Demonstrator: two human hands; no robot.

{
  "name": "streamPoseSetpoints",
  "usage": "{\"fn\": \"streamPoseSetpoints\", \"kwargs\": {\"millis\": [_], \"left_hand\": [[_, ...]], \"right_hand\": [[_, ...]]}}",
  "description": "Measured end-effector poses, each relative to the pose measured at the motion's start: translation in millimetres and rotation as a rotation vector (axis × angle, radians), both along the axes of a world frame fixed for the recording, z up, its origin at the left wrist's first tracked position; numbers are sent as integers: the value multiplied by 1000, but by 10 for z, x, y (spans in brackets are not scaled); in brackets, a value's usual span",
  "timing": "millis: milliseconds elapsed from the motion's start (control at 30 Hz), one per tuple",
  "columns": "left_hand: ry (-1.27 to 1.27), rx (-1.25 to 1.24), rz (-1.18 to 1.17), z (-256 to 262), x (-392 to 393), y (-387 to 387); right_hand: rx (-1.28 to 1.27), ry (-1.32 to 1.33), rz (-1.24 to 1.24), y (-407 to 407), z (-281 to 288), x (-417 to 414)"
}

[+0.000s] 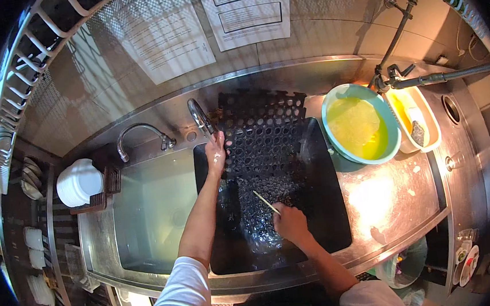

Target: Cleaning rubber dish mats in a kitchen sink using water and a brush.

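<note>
A black rubber mat (264,130) with round holes leans at the back of the dark sink basin (327,215), its top edge against the metal backsplash. My left hand (216,155) grips its left edge, just below a chrome faucet (199,115); some fingertips show at the mat's holes. In my right hand (291,222) is a thin pale stick (266,201), its tip pointing up and left over the basin. Wet, glittering water or foam (268,233) shows in the basin below the mat.
To the left, a second basin (156,229) holds cloudy water under a curved faucet (139,126). White plates (81,183) stand in a brown rack (111,180). On the right counter are a blue basin (393,145) of yellow-green liquid and a cream tub (433,138). A hose (450,75) crosses above.
</note>
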State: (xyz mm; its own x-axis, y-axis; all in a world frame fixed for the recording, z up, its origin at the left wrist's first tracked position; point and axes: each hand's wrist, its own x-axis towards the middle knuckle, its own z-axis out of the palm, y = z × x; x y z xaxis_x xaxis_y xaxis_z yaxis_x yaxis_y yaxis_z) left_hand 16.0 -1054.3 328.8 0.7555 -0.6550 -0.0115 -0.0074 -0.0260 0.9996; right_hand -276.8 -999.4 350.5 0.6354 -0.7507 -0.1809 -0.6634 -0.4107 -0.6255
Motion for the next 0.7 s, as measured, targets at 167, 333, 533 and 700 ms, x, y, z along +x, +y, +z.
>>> {"fn": "streamPoseSetpoints", "kwargs": {"millis": [167, 333, 533, 700], "left_hand": [[1, -120, -11, -103, 245, 372], [123, -38, 187, -93, 150, 758], [127, -8, 266, -38, 96, 1379], [154, -33, 276, -3, 82, 1677]], "right_hand": [[-30, -72, -10, 0, 47, 27], [-58, -79, -63, -109, 76, -48], [-139, -144, -150, -255, 25, -50], [-254, -203, -105, -328, -100, 96]]}}
